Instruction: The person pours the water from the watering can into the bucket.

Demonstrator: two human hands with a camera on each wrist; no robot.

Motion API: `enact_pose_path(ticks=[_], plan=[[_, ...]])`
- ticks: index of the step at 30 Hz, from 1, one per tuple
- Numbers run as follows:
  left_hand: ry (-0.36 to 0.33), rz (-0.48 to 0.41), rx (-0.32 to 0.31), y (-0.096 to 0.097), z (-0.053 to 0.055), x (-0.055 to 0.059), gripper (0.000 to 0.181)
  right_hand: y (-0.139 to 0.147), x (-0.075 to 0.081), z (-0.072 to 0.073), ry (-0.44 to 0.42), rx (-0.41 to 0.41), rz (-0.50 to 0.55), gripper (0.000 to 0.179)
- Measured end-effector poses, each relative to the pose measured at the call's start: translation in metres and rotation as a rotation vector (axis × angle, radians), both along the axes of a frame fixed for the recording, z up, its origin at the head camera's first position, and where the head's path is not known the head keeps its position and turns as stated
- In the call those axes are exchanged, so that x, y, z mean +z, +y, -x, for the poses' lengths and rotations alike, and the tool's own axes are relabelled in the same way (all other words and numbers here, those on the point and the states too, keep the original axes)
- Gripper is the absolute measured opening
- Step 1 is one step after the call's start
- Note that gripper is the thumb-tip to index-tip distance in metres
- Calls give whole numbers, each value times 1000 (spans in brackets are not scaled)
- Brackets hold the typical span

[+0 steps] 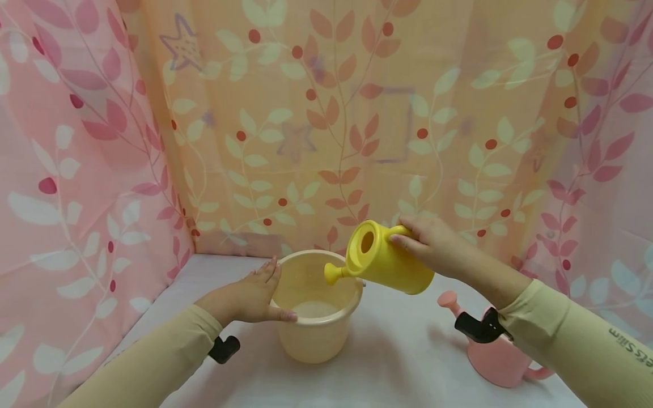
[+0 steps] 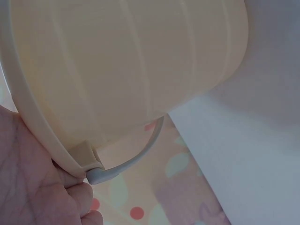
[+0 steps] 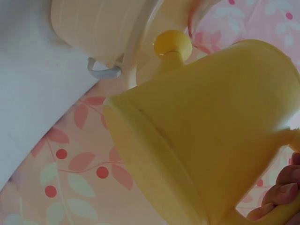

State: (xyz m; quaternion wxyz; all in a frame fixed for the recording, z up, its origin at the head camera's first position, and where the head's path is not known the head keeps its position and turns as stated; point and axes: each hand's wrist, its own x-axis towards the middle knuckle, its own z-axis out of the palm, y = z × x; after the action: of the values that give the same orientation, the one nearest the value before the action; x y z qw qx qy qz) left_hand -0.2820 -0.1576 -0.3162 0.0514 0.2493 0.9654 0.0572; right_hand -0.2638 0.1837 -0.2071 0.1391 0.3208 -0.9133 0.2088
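Observation:
A cream plastic bucket point(image 1: 313, 340) stands upright on the white surface. My left hand point(image 1: 250, 297) rests against its left rim, fingers and thumb spread; the left wrist view shows the palm point(image 2: 28, 178) beside the rim and a grey bail handle point(image 2: 131, 164). In my right hand point(image 1: 428, 241) I grip the handle of a yellow watering can point(image 1: 393, 266), tilted with its spout head point(image 1: 334, 273) over the bucket's opening. The right wrist view shows curled fingers point(image 3: 283, 187) round the can's handle. No water is visible leaving the spout.
A pink watering can point(image 1: 497, 362) stands at the right on the white surface point(image 1: 408, 351), partly hidden by my right forearm and its black wrist mount point(image 1: 476, 327). Leaf-patterned curtains point(image 1: 336, 141) enclose the back and sides.

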Motion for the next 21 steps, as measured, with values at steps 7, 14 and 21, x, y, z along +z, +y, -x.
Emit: enact_pose_path(ticks=[7, 14, 21], plan=[[-5, -9, 2, 1, -1, 3, 120, 0, 1, 0, -5, -7, -6, 17], [7, -11, 9, 1, -1, 0, 119, 0, 1, 0, -16, -10, -13, 18], [7, -13, 13, 1, -1, 1, 120, -1, 2, 0, -27, -7, -19, 18]])
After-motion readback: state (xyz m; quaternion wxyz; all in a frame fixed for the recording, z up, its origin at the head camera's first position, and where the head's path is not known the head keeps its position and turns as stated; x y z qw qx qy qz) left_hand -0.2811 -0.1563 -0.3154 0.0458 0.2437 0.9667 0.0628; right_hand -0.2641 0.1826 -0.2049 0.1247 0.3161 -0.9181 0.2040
